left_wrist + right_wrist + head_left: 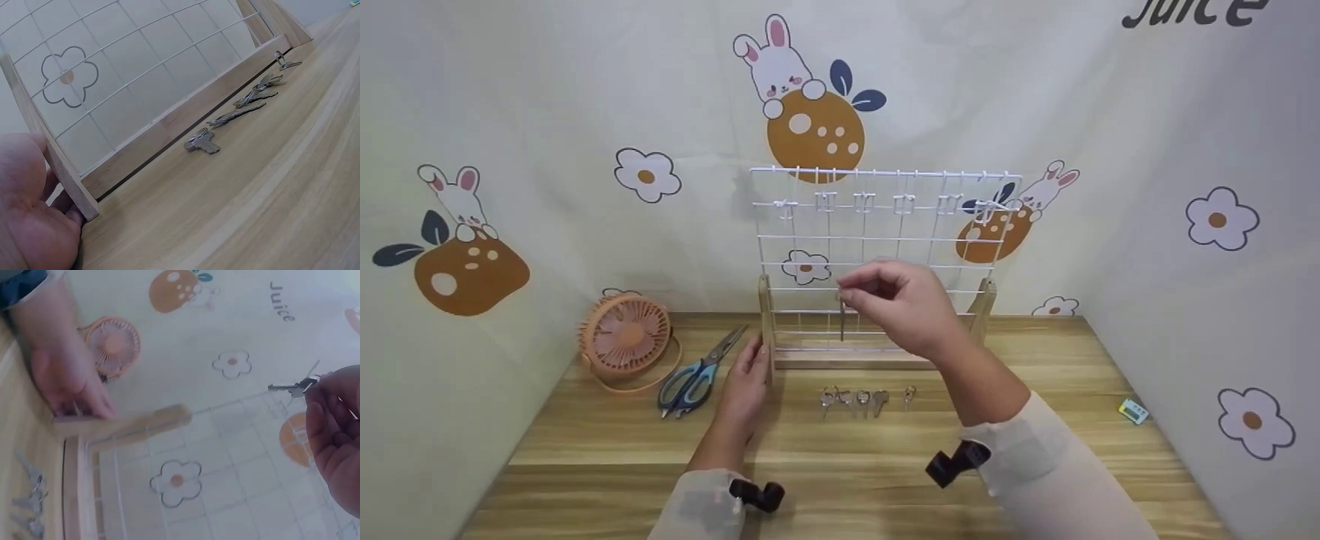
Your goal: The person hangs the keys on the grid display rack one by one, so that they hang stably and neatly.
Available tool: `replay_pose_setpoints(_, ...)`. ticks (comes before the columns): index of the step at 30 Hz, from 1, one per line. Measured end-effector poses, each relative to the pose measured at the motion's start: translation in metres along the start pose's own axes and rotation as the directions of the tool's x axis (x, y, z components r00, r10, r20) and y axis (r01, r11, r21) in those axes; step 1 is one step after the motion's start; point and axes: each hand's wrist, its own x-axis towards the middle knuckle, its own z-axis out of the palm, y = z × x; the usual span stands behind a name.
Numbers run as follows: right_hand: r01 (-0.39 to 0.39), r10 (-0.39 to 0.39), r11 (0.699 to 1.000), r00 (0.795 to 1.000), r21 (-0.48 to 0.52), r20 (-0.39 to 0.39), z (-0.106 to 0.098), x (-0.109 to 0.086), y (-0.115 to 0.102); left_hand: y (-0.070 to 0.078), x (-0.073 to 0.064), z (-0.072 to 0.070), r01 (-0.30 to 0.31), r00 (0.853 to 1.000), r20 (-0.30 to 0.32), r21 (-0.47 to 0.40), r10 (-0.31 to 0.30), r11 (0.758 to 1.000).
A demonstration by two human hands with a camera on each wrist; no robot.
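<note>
My right hand (913, 307) pinches a silver key (293, 388) by its ring end in front of the white wire grid rack (885, 173). In the head view the key hangs down from the fingertips. My left hand (745, 391) grips the foot of the rack's left wooden upright (66, 171); some of its fingers are hidden behind the wood. White hooks (864, 202) line the upper part of the grid. Several more keys with rings (863, 401) lie in a row on the table in front of the rack's wooden base (855, 362).
An orange fan (628, 334) stands at the left, with blue-handled scissors (690, 385) between it and my left hand. A small blue-green object (1133, 410) lies near the table's right edge. Patterned cloth (510, 142) encloses the back and sides.
</note>
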Motion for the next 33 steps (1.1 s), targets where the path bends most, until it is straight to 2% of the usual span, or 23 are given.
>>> replay_pose_setpoints(6,0.023,-0.022,0.995,1.000,0.096,-0.009,0.006,0.026,-0.023,0.000,0.002,0.000,-0.001,1.000,0.003,0.018,0.001,1.000)
replay_pose_setpoints(12,0.040,-0.036,0.995,0.998,0.095,-0.046,0.009,0.047,-0.041,0.002,0.002,0.000,0.000,1.000,0.015,-0.010,0.001,1.000)
replay_pose_setpoints(16,0.045,-0.041,0.997,0.997,0.067,-0.072,0.014,0.062,-0.055,0.003,-0.001,0.001,0.003,1.000,0.016,-0.029,-0.003,1.000)
replay_pose_setpoints(22,0.104,-0.106,0.994,0.987,-0.026,-0.123,0.026,0.080,-0.069,0.003,-0.003,0.001,0.017,0.999,0.031,-0.035,-0.016,0.999)
replay_pose_setpoints(27,0.103,-0.122,0.988,0.979,-0.117,-0.163,0.037,0.085,-0.070,0.003,-0.003,0.001,0.045,0.999,0.029,-0.027,-0.044,0.999)
replay_pose_setpoints(33,0.117,-0.148,0.976,0.974,-0.183,-0.169,0.045,0.085,-0.062,0.005,-0.004,-0.001,0.053,0.998,0.024,-0.017,-0.052,0.998)
